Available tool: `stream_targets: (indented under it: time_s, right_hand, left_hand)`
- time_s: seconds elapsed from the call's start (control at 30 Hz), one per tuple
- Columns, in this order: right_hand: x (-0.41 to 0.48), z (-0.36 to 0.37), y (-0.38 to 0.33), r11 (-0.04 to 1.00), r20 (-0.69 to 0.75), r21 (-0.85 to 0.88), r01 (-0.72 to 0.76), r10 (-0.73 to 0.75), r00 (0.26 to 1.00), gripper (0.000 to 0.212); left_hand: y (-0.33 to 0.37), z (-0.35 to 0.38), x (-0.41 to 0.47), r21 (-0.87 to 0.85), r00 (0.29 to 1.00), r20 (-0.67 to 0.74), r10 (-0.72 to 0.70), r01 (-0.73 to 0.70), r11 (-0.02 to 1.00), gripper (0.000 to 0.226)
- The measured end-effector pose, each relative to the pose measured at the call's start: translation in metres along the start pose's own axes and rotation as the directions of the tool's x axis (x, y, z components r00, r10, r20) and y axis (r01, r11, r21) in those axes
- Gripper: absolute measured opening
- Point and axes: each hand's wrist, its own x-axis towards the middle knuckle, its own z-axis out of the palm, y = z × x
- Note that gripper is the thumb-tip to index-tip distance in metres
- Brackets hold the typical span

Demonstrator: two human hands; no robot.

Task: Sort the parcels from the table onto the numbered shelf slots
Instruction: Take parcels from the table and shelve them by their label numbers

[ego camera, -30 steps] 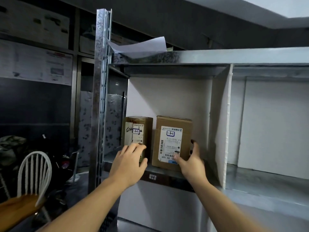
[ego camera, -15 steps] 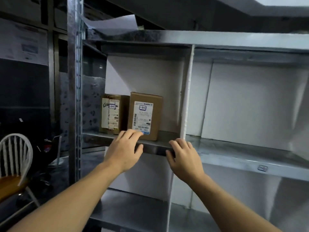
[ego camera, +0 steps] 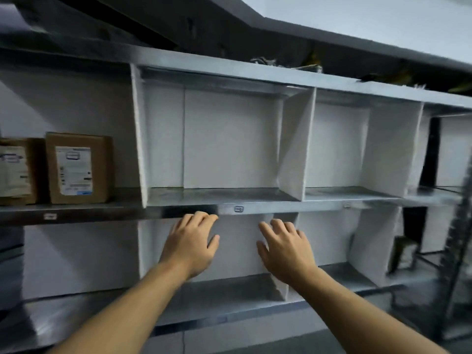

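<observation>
Two brown cardboard parcels stand upright in the leftmost slot of the upper shelf: one with a white label [ego camera: 78,168] and a second [ego camera: 16,171] at the frame's left edge. My left hand [ego camera: 190,245] and my right hand [ego camera: 284,247] are both empty, fingers relaxed, held in front of the slot below the shelf's front edge [ego camera: 255,208]. Neither hand touches a parcel. Small slot tags sit on the shelf edge, one [ego camera: 238,209] just above my hands.
White dividers [ego camera: 139,139] split the metal shelf into slots; the middle and right upper slots hold nothing. A dark packet [ego camera: 403,254] stands in a lower right slot. A metal upright [ego camera: 459,238] rises at the far right.
Both hands have let go of the labelled parcel and drawn back from the left slot. The view has swung right, so the parcels now sit at the far left.
</observation>
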Motion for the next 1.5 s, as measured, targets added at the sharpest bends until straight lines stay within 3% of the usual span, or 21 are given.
stream_targets:
  time_s: [0.37, 0.8, 1.2, 1.5]
  right_hand:
    - [-0.113, -0.047, 0.195, 0.919, 0.044, -0.256, -0.301, 0.322, 0.946, 0.04]
    - [-0.197, -0.029, 0.416, 0.667, 0.075, -0.466, -0.581, 0.684, 0.725, 0.045]
    - [-0.274, -0.003, 0.541, 0.429, 0.094, -0.519, -0.739, 0.888, 0.45, 0.043]
    - [-0.35, -0.011, 0.627, 0.369, 0.184, -0.503, -0.782, 0.929, 0.321, 0.046]
  left_hand:
    - [0.225, 0.109, 0.055, -0.243, 0.951, 0.07, 0.301, -0.277, 0.93, 0.046]
    - [0.449, 0.277, 0.129, -0.51, 0.819, 0.079, 0.568, -0.456, 0.729, 0.044]
    - [0.616, 0.405, 0.143, -0.62, 0.614, 0.134, 0.778, -0.561, 0.549, 0.044]
    - [0.741, 0.468, 0.11, -0.65, 0.458, 0.145, 0.877, -0.625, 0.433, 0.043]
